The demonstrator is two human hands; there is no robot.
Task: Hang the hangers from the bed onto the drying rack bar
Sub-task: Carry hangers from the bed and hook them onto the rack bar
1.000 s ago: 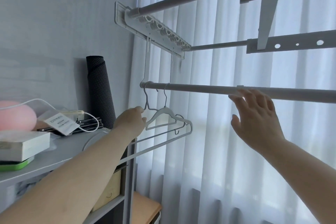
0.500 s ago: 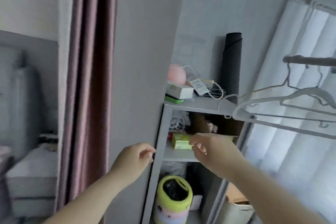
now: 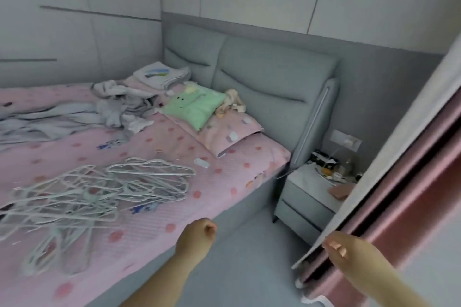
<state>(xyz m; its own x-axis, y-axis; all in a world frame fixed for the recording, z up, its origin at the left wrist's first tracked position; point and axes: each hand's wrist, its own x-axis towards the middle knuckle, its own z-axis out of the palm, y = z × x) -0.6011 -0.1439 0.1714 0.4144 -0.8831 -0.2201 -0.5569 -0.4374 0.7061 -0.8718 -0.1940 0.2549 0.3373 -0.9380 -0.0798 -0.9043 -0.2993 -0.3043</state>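
1. Pink bedding fills the head view, the only view given. The bed (image 3: 154,147) runs across the left and centre, with a grey nightstand (image 3: 306,197) past its corner and a pink curtain (image 3: 411,194) at the right edge.
2. A second ago the same camera faced the drying rack bar, where the left hand was at a hanger just hooked on. Half a second ago it was sweeping past a shelf unit. It now looks at the bed, and the rack is out of sight.
3. The hangers (image 3: 99,194) lie in a tangled white heap on the near left part of the bed, overlapping and hooked through one another. A good many remain.
4. The left hand (image 3: 197,234) is low, over the bed's near edge and well short of the heap. Its fingers are curled in on themselves and hold nothing.
5. The right hand (image 3: 341,252) hangs beside the curtain's pale lining. Its fingers are loosely bent and slightly apart, gripping nothing. Whether they brush the fabric cannot be told.
6. I judge that one hanging cycle has ended and the next pickup is starting. The tangle may drag up extra hangers.
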